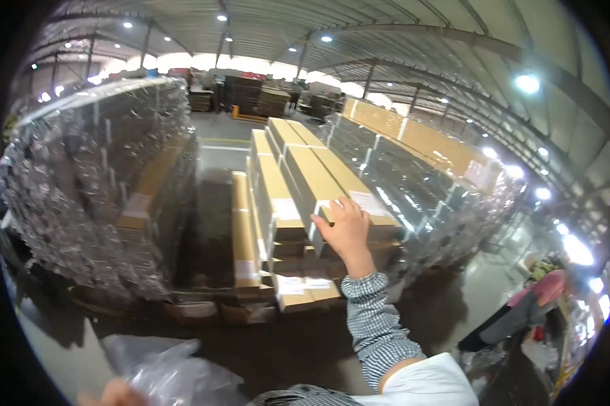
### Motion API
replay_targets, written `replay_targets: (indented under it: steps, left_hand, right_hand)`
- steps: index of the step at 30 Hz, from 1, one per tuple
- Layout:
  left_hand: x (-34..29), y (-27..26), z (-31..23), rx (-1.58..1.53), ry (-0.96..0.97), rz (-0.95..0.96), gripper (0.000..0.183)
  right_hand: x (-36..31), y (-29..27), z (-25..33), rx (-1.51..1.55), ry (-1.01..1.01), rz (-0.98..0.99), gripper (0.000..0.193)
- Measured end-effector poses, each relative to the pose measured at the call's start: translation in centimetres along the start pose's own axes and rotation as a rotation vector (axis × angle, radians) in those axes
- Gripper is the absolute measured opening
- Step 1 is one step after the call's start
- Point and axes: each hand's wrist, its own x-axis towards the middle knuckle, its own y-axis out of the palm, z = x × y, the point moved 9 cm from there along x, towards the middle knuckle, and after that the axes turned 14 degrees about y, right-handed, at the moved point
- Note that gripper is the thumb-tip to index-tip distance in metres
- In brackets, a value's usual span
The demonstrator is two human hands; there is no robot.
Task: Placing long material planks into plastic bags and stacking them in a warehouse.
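Note:
My right hand [347,229] reaches forward over the near end of a long brown cardboard box [312,172]. Its thumb is spread from the fingers, and the fingertips seem to touch the box top by a white label [369,201]. Beside it on the left lies another long box [271,183], also labelled; more boxes are stacked underneath. At the bottom left edge my left hand [114,392] shows only in part and blurred. It appears closed on crumpled clear plastic film [176,372], though its fingertips are hard to make out.
A tall film-wrapped stack [81,183] stands on the left, and another wrapped stack [413,172] on the right. A narrow box [243,230] stands beside the middle pile. Another person [521,308] bends over at the right. Farther back are loaded pallets [244,95].

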Motion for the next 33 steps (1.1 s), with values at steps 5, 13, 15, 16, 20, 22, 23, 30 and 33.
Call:
replay_targets:
  steps: [5,13,15,16,20,22,23,30,33]
  left_hand:
    - [-2.6,7.6,12.1,0.156,-0.174,-0.093,0.053]
    - [-4.2,8.9,14.9,-0.256,-0.366,-0.024,0.05]
    - [-4.3,9.5,14.2,-0.328,-0.336,-0.028,0.051]
    - [-4.6,10.0,14.3,-0.347,-0.363,-0.013,0.051]
    - [-5.0,11.6,12.6,-0.397,-0.236,0.055,0.055]
    - [-5.8,12.9,11.8,-0.324,-0.153,0.159,0.06]
    - [-6.1,13.3,11.7,-0.335,-0.191,0.147,0.067]
    - [-8.5,14.9,12.3,-0.006,-0.431,0.427,0.017]
    - [-10.8,16.7,13.1,0.005,-0.63,0.411,0.02]
  right_hand:
    - [0.7,0.1,-0.6,-0.084,0.13,0.062,0.053]
    - [-15.3,-15.8,5.8,0.16,-0.124,-0.336,0.025]
    - [-18.8,-15.2,7.6,0.634,-0.191,-0.049,0.029]
    - [-20.2,-11.8,8.1,0.919,-0.001,0.393,0.046]
    - [-26.6,-3.2,9.7,1.617,0.544,1.175,0.031]
    - [-25.8,-3.1,8.5,1.685,0.559,1.006,0.02]
    - [-25.6,-3.3,8.7,1.682,0.562,0.996,0.02]
    - [-21.4,-10.2,2.0,1.482,0.413,0.232,0.002]
    - [-20.6,-11.3,1.9,1.887,0.105,0.379,0.025]
